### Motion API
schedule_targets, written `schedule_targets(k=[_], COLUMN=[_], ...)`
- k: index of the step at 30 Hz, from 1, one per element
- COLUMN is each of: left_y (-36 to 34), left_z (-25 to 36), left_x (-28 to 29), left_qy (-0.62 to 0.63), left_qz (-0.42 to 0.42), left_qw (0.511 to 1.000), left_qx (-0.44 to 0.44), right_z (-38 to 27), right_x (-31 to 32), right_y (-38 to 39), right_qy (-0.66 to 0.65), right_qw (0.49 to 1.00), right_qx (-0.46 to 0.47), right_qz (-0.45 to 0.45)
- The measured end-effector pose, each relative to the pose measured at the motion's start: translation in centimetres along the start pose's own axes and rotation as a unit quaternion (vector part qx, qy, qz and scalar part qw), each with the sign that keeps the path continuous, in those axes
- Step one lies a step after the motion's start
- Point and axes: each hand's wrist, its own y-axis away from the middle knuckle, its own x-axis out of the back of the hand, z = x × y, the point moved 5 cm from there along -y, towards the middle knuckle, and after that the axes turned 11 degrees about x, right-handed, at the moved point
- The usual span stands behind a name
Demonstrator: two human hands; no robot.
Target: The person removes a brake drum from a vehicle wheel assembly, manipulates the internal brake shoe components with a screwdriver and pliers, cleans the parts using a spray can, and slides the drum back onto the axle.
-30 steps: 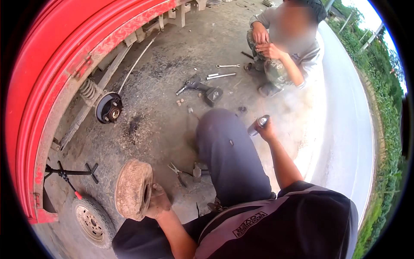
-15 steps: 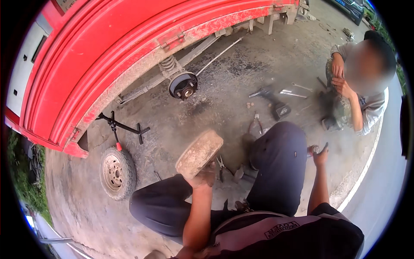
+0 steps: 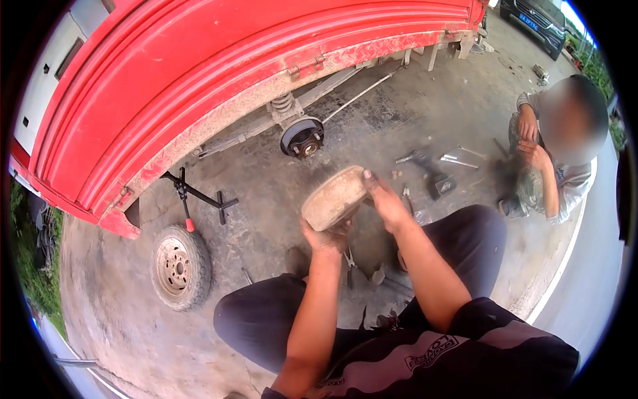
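Note:
A dusty, tan brake drum (image 3: 332, 196) is held up in front of me, tilted, between both my hands. My left hand (image 3: 325, 237) supports its lower edge, with the fingers partly hidden beneath. At the drum's right side my right hand (image 3: 387, 201) grips the rim, thumb on top. Beyond the drum, the bare wheel hub (image 3: 306, 146) with its brake assembly shows under the red vehicle body (image 3: 199, 80). Below my hands, pliers (image 3: 350, 258) and a hammer (image 3: 380, 275) lie on the ground between my knees.
A spare-looking wheel (image 3: 178, 267) lies at the left, near a black jack with a cross handle (image 3: 216, 201). A cordless impact wrench (image 3: 435, 178) and several wrenches (image 3: 458, 161) lie ahead right. Another person (image 3: 548, 146) squats at the right; a dark car (image 3: 535, 23) stands behind.
My right hand has come from beside my right knee onto the brake drum. The drum, in my left hand, has moved up and to the right. The view has shifted slightly.

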Motion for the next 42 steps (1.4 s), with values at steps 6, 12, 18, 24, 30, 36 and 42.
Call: schedule_targets(k=[6,12,18,24,30,36,42], left_y=[-7.1,-15.7,-21.1,-23.1,-23.3,-23.8,-24.1], left_z=[3.8,7.8,10.6,11.8,13.2,13.4,12.7], left_x=[4.9,8.9,8.1,10.0,8.8,7.8,8.3], left_qy=[-0.036,-0.069,-0.062,-0.068,-0.059,-0.085,-0.070], left_qz=[0.104,0.129,0.133,0.075,0.131,0.155,0.150], left_qw=[0.993,0.989,0.989,0.995,0.989,0.984,0.986], left_qx=[0.029,0.010,0.002,0.009,0.033,0.037,0.026], right_z=[10.8,14.7,15.8,19.0,16.9,12.3,12.0], right_x=[-2.4,-5.2,-6.2,-6.1,-7.6,-8.3,-7.6], right_y=[-9.1,-16.9,-22.1,-24.7,-25.0,-24.2,-24.7], right_qy=[-0.137,-0.161,-0.211,-0.152,-0.096,0.005,0.044], right_qw=[0.985,0.982,0.969,0.983,0.988,0.993,0.997], right_qx=[-0.083,-0.087,-0.084,-0.051,-0.070,-0.036,0.009], right_qz=[0.060,0.041,0.099,0.086,0.104,0.114,0.068])
